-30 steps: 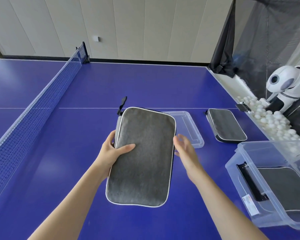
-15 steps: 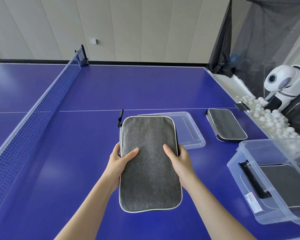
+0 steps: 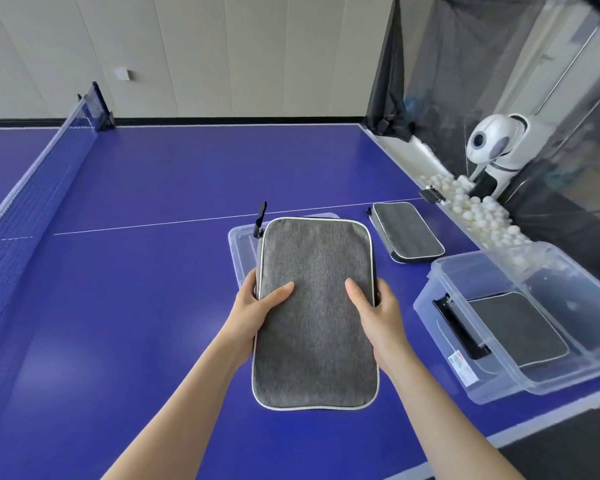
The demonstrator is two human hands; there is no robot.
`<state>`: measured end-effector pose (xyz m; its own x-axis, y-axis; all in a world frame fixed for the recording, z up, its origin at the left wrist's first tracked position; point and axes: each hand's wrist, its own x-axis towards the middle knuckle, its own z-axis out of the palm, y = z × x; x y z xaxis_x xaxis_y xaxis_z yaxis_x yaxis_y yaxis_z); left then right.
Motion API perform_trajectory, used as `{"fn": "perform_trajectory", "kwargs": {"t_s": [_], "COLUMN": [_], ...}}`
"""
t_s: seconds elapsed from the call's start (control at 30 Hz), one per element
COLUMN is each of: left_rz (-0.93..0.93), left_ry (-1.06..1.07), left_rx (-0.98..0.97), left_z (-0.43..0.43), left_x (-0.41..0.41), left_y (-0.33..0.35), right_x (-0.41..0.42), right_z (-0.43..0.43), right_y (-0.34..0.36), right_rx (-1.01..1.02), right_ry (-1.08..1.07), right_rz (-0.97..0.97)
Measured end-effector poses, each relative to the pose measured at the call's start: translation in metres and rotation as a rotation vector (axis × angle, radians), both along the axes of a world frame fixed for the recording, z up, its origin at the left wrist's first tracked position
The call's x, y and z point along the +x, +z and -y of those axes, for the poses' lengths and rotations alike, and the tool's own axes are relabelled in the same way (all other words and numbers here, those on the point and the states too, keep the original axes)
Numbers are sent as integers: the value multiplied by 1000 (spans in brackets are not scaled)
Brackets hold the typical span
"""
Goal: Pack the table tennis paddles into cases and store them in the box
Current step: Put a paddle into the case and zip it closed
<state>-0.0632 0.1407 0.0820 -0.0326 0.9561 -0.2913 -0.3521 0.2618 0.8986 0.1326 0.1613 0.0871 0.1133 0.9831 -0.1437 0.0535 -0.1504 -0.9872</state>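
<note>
I hold a grey paddle case (image 3: 314, 327) with white piping flat above the blue table, its black strap at the far left corner. My left hand (image 3: 257, 306) grips its left edge, thumb on top. My right hand (image 3: 374, 310) grips its right edge the same way. A second grey case (image 3: 407, 232) lies on the table further right. The clear plastic box (image 3: 465, 379) stands at the right table edge with a third grey case (image 3: 515, 327) lying inside it. No bare paddle is visible.
The box's clear lid (image 3: 238, 247) lies on the table under the far end of the held case. The net (image 3: 32, 192) runs along the left. A ball trough with several white balls (image 3: 478, 213) and a white ball machine (image 3: 499, 147) stand at the right.
My right hand has closed onto the case's right edge. The case turned from tilted to straight and level, held now by both hands, and the view shifted left so the box sits nearer.
</note>
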Motion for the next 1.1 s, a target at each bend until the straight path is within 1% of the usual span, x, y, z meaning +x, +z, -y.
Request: {"fn": "perform_trajectory", "kwargs": {"t_s": [0.17,0.33,0.57,0.83,0.97,1.1], "left_rz": [-1,-19,-1,46,45,53], "left_ry": [-38,-47,-35,-108,-134,-149], "left_rx": [-4,15,44,74,67,63], "left_z": [-7,-12,-11,-2,-2,-14], "left_x": [30,77,186,323,370,398], "left_y": [2,11,26,37,41,41], "right_x": [32,78,183,326,372,400], "right_z": [-1,-2,1,20,22,10], "right_y": [-2,5,20,40,37,34], "right_rx": [6,9,45,35,7,-1], "right_ry": [-36,-46,-85,-90,-124,-141], "right_rz": [14,-27,-23,25,36,29]}}
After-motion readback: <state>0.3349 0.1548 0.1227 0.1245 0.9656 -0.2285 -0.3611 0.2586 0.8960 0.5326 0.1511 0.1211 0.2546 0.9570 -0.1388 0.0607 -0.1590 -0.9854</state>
